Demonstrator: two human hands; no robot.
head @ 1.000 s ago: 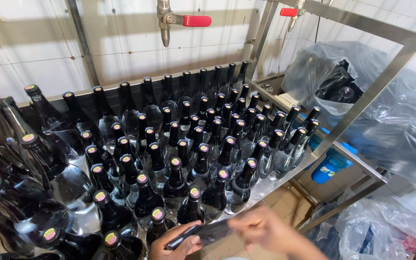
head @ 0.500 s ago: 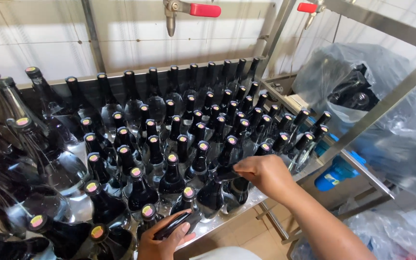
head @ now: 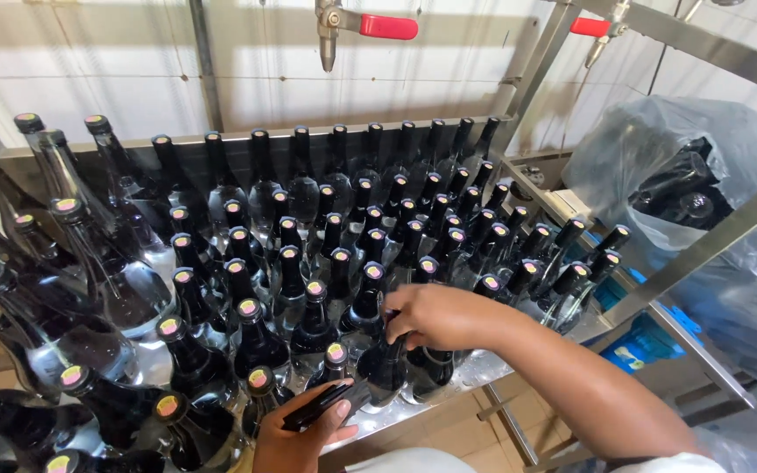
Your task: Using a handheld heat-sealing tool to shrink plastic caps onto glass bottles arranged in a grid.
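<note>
- Your right hand (head: 444, 317), at centre frame, closes its fingers over the top of a dark bottle (head: 385, 363) in the front row.
- Your left hand (head: 301, 431), at the bottom edge, pinches a black flat tool (head: 326, 403).
- A clear plastic bag (head: 703, 201) of dark pieces sits at right.

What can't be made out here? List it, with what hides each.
- Head view: the top of the bottle under the right hand, covered by its fingers.
- The dark flat object in the left hand: too dim to identify.
- Contents of the plastic bag: blurred by the film.
</note>
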